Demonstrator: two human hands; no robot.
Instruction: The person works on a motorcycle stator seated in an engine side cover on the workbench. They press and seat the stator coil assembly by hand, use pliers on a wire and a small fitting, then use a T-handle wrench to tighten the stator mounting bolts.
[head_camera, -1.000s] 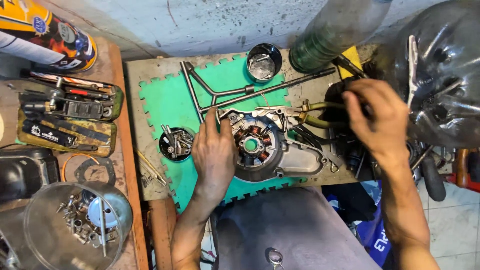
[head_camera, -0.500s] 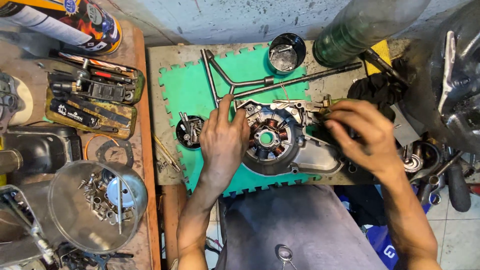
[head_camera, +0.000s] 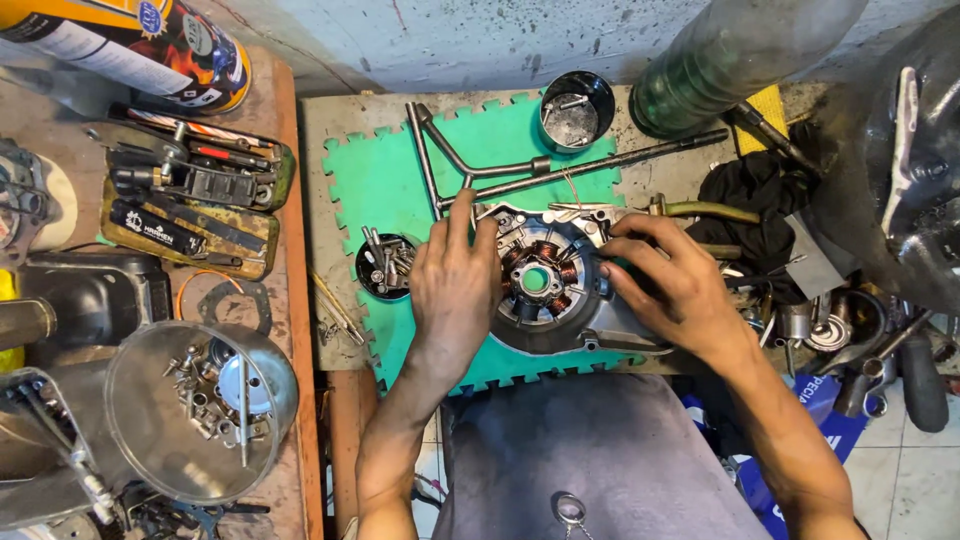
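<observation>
A metal engine cover with a copper-wound stator (head_camera: 545, 282) lies on a green foam mat (head_camera: 385, 180). My left hand (head_camera: 455, 280) rests flat on the cover's left edge, fingers reaching to its top rim. Over the cover's right side sits my right hand (head_camera: 670, 285), fingers curled on its upper right rim. A small black cup of bolts (head_camera: 385, 265) stands just left of my left hand. A long T-shaped wrench (head_camera: 500, 175) lies on the mat above the cover.
An open round tin (head_camera: 577, 110) and a green bottle (head_camera: 730, 60) stand at the back. A tool tray (head_camera: 190, 195), a spray can (head_camera: 130, 45) and a clear bowl of screws (head_camera: 200, 410) sit at left. Black rag (head_camera: 760, 200) and loose parts crowd the right.
My right hand came in from the parts pile at right and settled on the cover's right side. The left hand stays on the cover's left edge.
</observation>
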